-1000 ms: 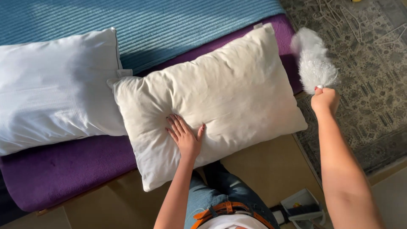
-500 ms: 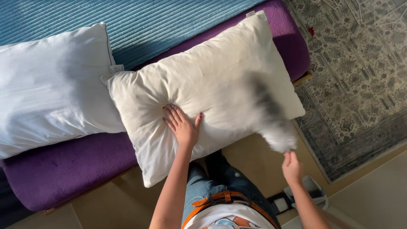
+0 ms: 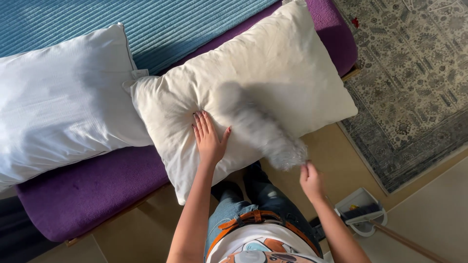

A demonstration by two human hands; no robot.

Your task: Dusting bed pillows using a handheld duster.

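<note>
The cream pillow [image 3: 273, 83] lies slantwise across the purple cushion [image 3: 92, 195], its lower corner hanging past the cushion's front edge and its upper right corner near the cushion's right end. A grey fluffy duster [image 3: 258, 129], blurred in the picture, lies across the pillow's middle and lower edge, its head reaching from near the pillow's centre down to the front edge.

The left hand [image 3: 209, 139] rests flat on the pillow, palm down, its 4 fingers [image 3: 201, 124] straight and only slightly spread, thumb out to the right; the pillow dents around it. The right hand [image 3: 311, 181] is just past the pillow's lower edge, closed around the duster's handle end; the grip itself is blurred, so how the fingers wrap cannot be told exactly.

To the left, a white pillow [image 3: 63, 102] lies on the same cushion, its right corner touching the cream pillow's left corner. Behind both is a blue ribbed cover [image 3: 161, 24]. A patterned grey rug [image 3: 419, 78] lies right of the cushion's end on the tan floor [image 3: 336, 156]. Near the right forearm a white dustpan [image 3: 360, 212] sits on the floor with a dark brush and small yellow bits in it, a wooden handle [image 3: 409, 243] running off toward the lower right corner.
</note>
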